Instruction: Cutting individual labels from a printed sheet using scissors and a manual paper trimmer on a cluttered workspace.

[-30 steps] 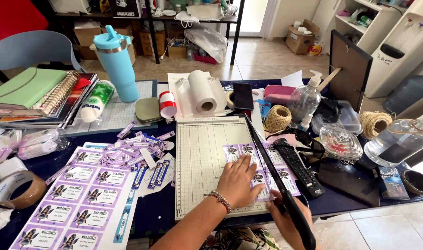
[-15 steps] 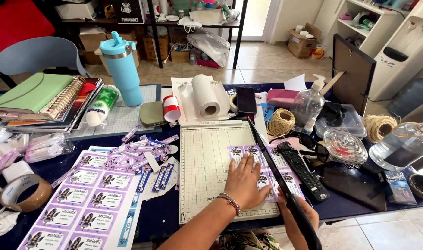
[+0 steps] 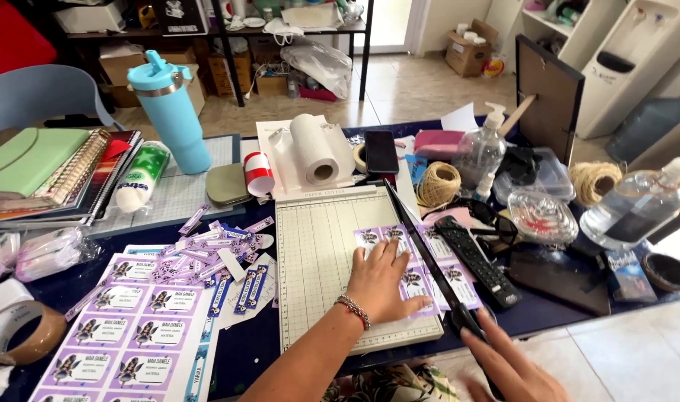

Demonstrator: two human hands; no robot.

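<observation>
A cream paper cutter board [image 3: 317, 260] with a grid lies at the table's middle. A sheet of purple labels [image 3: 369, 237] rests on it, reaching under the black blade arm [image 3: 422, 246]. My left hand [image 3: 381, 279], a beaded bracelet on its wrist, lies flat on the sheet with fingers spread and presses it down. My right hand [image 3: 503, 365] is at the bottom right, its fingers on the black handle at the near end of the blade arm. The arm lies low along the board's right edge.
Sheets of purple labels [image 3: 131, 327] and cut strips lie to the left, by a tape roll [image 3: 20, 335]. Behind stand a blue tumbler [image 3: 168, 112], paper towel roll [image 3: 314, 156], phone [image 3: 381, 151] and twine [image 3: 438, 182]. A remote [image 3: 477, 260] and clear bottle [image 3: 637, 205] sit right.
The blade arm, held up towards me a second ago, has swung down onto the board under my right hand. My left hand has stayed on the label sheet.
</observation>
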